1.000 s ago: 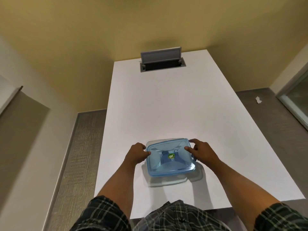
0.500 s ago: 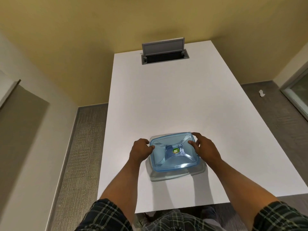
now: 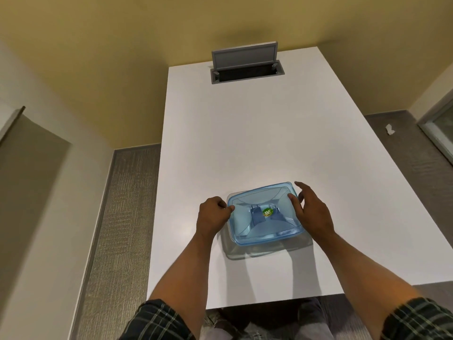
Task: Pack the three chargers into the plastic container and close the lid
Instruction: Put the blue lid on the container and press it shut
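A plastic container (image 3: 247,229) with a translucent blue lid and a clear base sits on the white table (image 3: 245,133), near its front edge. The lid lies on top, with a green sticker (image 3: 267,212) in its sunken middle. Through the lid I cannot make out any chargers. My left hand (image 3: 212,217) is curled against the container's left edge, fingertips on the lid's rim. My right hand (image 3: 311,212) is against the right edge with its thumb on the lid and the index finger raised past the far right corner.
A grey cable box (image 3: 246,66) with its flap raised is set into the table's far end. Carpeted floor runs along both sides, with a scrap of white paper (image 3: 389,130) on the right. A glass door frame (image 3: 438,133) stands at the far right.
Both hands have stayed on the container's two sides. The container sits slightly farther from the table's front edge and a little to the right. My right index finger has lifted off the corner.
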Motion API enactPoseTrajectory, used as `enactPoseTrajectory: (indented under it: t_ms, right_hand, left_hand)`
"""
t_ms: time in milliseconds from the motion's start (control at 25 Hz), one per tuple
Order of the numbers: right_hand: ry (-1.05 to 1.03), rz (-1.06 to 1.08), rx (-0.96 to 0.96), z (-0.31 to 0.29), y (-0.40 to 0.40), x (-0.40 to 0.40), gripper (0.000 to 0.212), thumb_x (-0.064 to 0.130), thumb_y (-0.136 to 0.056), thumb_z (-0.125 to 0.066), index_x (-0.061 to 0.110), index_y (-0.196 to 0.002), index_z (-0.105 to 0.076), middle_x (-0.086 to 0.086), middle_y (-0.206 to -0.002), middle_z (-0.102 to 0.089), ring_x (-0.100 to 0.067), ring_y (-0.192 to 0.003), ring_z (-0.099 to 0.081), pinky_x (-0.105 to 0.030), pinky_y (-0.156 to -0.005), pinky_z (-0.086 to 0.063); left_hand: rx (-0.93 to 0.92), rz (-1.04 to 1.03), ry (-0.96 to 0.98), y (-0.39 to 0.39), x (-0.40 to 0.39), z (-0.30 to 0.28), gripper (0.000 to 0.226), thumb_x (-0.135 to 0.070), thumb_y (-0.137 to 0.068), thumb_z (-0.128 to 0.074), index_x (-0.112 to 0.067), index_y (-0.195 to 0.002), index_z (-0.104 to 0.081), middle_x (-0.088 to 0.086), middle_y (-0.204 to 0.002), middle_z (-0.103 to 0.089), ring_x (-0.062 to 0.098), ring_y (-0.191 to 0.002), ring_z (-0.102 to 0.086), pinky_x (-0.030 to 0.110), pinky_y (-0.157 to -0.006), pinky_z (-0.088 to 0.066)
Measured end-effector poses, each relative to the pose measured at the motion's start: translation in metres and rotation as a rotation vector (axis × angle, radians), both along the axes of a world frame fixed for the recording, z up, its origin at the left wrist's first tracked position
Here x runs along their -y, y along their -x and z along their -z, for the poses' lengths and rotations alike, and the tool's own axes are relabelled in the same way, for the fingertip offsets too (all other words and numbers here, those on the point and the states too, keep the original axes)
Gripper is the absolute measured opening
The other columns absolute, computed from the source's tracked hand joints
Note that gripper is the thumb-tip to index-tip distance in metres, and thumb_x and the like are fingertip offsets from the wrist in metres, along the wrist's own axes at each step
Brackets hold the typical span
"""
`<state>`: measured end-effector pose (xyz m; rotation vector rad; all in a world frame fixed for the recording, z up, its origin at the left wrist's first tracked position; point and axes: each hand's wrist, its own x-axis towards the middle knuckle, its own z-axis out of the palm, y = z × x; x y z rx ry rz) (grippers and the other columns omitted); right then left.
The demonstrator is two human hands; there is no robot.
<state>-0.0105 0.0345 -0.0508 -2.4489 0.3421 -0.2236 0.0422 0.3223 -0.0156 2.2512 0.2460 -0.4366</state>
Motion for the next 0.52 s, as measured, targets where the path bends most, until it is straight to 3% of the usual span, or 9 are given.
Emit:
enactPoseTrajectory:
  t_ms: [200, 360, 520]
  right_hand:
    - [0.006, 0.033, -0.002, 0.006, -0.003, -0.005, 0.034, 0.045, -0.102, -0.046, 0.03, -0.131, -0.053, 0.008, -0.1, -0.06, -0.018, -0.086, -0.062, -0.031, -0.075, -0.048]
    - [0.037, 0.058, -0.07, 0.012, -0.007, -0.007, 0.032, 0.039, -0.105, -0.04, 0.027, -0.127, -0.06, -0.001, -0.119, -0.063, -0.027, -0.102, -0.064, -0.038, -0.085, -0.051]
    - [0.035, 0.093, -0.067, 0.014, -0.007, -0.01, 0.034, 0.036, -0.106, -0.039, 0.022, -0.125, -0.063, -0.005, -0.116, -0.064, -0.028, -0.099, -0.064, -0.033, -0.079, -0.048]
  left_hand:
    - [0.027, -0.037, 0.063, 0.004, -0.004, 0.004, 0.025, -0.032, -0.082, -0.081, -0.01, -0.088, -0.072, 0.005, -0.08, -0.075, 0.024, -0.081, -0.074, 0.037, -0.08, -0.06]
    - [0.078, -0.039, 0.102, 0.006, -0.005, 0.001, 0.028, -0.035, -0.082, -0.082, -0.02, -0.102, -0.071, -0.005, -0.076, -0.069, 0.007, -0.07, -0.064, 0.019, -0.064, -0.046]
    - [0.095, -0.056, 0.135, 0.002, -0.003, 0.0, 0.03, -0.032, -0.083, -0.082, -0.015, -0.106, -0.076, -0.002, -0.079, -0.071, 0.008, -0.067, -0.062, 0.018, -0.066, -0.048]
